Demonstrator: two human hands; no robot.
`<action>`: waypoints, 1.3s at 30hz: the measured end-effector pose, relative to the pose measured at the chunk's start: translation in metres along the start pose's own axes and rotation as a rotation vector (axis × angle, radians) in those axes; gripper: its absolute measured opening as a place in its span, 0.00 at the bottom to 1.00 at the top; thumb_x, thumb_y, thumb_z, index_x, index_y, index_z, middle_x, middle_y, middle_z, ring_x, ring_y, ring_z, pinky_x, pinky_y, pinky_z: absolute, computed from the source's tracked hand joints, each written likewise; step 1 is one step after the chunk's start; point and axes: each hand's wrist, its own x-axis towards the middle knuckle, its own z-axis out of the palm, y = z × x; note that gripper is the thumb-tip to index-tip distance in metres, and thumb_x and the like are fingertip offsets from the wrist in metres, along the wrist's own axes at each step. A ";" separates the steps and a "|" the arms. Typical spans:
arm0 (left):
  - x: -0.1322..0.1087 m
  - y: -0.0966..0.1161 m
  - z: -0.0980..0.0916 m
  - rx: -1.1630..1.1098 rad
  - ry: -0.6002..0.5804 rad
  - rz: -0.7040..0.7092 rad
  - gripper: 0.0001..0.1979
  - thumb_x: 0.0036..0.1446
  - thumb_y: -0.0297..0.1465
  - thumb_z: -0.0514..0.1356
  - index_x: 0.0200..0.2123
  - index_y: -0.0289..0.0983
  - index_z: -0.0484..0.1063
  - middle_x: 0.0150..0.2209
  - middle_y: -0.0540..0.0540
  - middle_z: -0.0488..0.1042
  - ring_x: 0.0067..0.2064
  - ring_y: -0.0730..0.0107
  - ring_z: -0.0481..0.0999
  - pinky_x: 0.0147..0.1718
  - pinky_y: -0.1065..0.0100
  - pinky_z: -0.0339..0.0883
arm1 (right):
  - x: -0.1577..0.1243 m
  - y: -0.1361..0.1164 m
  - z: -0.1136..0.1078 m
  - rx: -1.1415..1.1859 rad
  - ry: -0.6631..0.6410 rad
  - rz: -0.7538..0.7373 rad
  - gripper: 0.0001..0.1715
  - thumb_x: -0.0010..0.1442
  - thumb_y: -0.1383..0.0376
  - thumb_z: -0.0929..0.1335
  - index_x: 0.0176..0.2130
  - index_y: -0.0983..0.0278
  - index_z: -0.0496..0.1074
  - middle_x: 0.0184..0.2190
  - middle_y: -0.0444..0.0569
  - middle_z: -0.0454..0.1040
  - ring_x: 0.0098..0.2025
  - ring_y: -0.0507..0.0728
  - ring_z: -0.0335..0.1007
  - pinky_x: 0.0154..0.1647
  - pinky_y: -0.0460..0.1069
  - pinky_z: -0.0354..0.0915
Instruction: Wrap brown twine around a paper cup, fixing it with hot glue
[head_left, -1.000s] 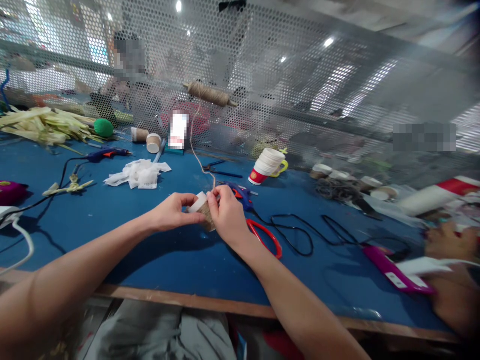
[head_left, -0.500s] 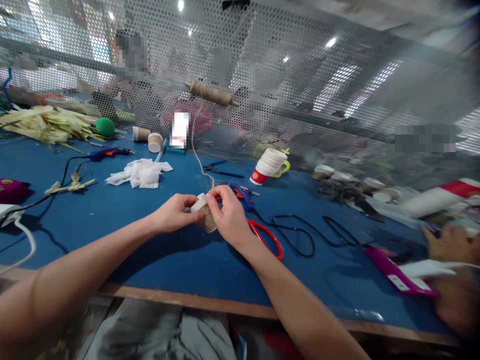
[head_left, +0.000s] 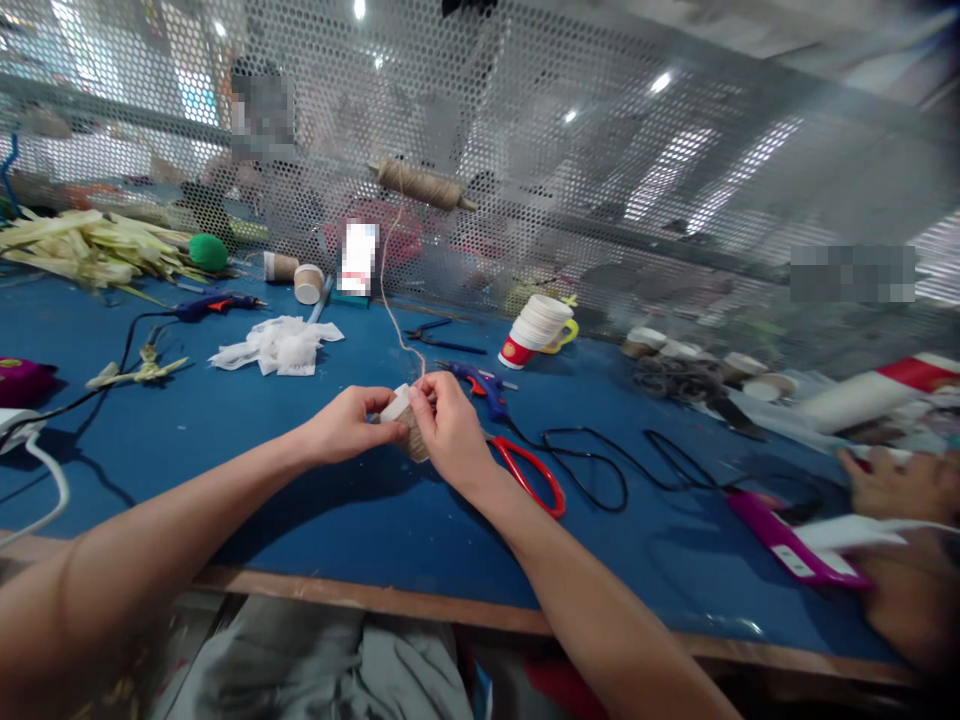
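My L hand [head_left: 364, 425] is clamped on the twine-wrapped cup [head_left: 415, 441], b/w both hands; R hand [head_left: 455, 432] pinches jute twine [head_left: 385, 298] against it, a tad further L vs. a sec ago: wrap's prob. inching on.

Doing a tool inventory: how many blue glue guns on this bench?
2. One glue gun lies at the left, near the green ball; the other glue gun lies just beyond the right hand. Clutter at far right could hide more.
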 end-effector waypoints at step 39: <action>0.000 -0.006 -0.004 0.400 -0.102 0.256 0.11 0.52 0.32 0.52 0.27 0.33 0.70 0.33 0.45 0.69 0.35 0.71 0.66 0.37 0.71 0.60 | 0.042 0.009 -0.022 0.367 -0.300 0.363 0.07 0.51 0.64 0.64 0.28 0.67 0.67 0.24 0.46 0.70 0.26 0.49 0.64 0.28 0.45 0.61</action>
